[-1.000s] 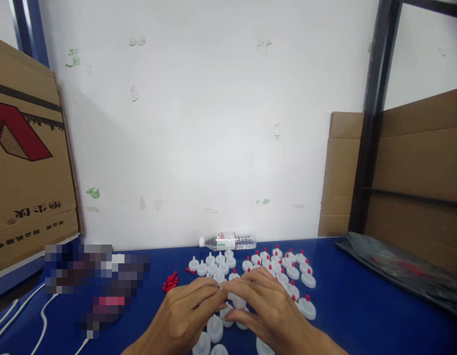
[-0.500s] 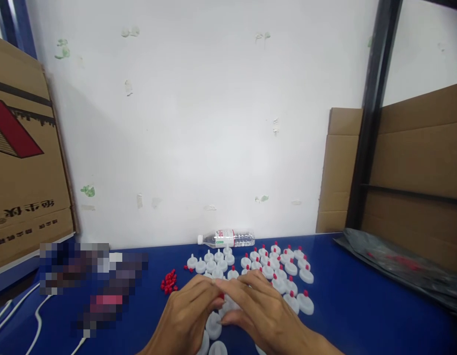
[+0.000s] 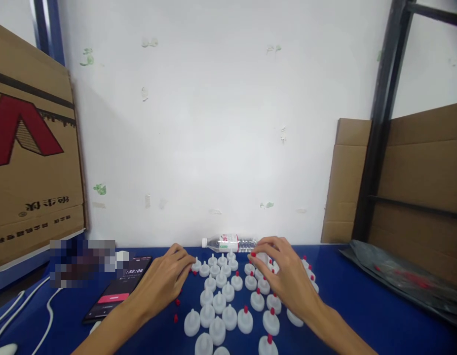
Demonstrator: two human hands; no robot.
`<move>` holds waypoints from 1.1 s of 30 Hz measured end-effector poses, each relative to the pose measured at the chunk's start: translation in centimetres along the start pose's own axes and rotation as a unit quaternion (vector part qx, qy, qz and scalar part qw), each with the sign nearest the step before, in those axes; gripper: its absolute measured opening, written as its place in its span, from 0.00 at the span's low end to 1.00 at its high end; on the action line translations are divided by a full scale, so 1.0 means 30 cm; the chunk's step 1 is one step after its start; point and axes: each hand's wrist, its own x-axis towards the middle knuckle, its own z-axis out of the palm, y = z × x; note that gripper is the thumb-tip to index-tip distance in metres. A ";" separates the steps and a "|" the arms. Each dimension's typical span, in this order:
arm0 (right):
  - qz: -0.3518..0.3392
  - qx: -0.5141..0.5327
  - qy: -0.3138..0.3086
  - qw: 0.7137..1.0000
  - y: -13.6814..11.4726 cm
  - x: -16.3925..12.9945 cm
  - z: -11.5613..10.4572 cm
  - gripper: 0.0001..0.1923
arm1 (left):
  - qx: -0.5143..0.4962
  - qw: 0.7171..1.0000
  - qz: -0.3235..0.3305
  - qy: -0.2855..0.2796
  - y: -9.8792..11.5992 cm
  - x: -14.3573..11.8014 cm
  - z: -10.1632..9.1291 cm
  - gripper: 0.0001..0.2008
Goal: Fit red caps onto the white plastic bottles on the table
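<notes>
white caps (image 3: pixel 228 315) standing on blue table (image 3: pixel 361 310), some red-tipped | left hand (image 3: pixel 165 283) loosely curled over loose red tips (image 3: pixel 175 301) | right hand (image 3: pixel 284 271) pinching red-tipped cap (image 3: pixel 258 257) | water bottle (image 3: pixel 230 242) lying at wall, contents unclear

Bright, even light, soft shadows under the hands, wide-angle bending at the edges.

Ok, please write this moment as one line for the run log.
left hand: by red plugs, grip unclear | right hand: holds white cap | surface: blue table | behind: water bottle
</notes>
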 end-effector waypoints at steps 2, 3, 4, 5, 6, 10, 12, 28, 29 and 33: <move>0.050 -0.041 -0.032 0.997 0.026 0.041 -0.008 0.11 | -0.021 0.997 -0.024 -0.077 0.006 0.000 -0.024 0.13; 0.072 -0.057 -0.059 0.994 0.041 0.064 -0.007 0.11 | -0.032 0.992 -0.039 -0.114 0.014 -0.001 -0.039 0.12; 0.088 -0.068 -0.090 0.990 0.059 0.086 -0.003 0.11 | -0.043 0.986 -0.057 -0.148 0.023 -0.002 -0.055 0.11; 0.097 -0.072 -0.115 0.986 0.077 0.109 0.005 0.11 | -0.055 0.979 -0.077 -0.179 0.032 -0.003 -0.072 0.11; 0.105 -0.072 -0.139 0.982 0.096 0.130 0.017 0.09 | -0.067 0.972 -0.096 -0.202 0.038 -0.005 -0.089 0.10; 0.129 -0.071 -0.231 0.962 0.165 0.187 0.099 0.07 | -0.119 0.948 -0.136 -0.261 0.040 -0.020 -0.138 0.09; 0.133 -0.074 -0.266 0.952 0.188 0.195 0.151 0.11 | -0.138 0.932 -0.152 -0.299 0.036 -0.026 -0.142 0.13; -0.030 0.021 -0.306 0.951 0.141 0.154 0.186 0.26 | -0.128 0.934 -0.164 -0.291 0.013 -0.042 -0.054 0.07; -0.041 0.023 -0.311 0.949 0.129 0.149 0.191 0.27 | -0.124 0.934 -0.166 -0.290 0.013 -0.041 -0.051 0.06; -0.055 0.027 -0.288 0.956 0.107 0.151 0.196 0.27 | -0.098 0.943 -0.148 -0.282 0.019 -0.033 -0.039 0.04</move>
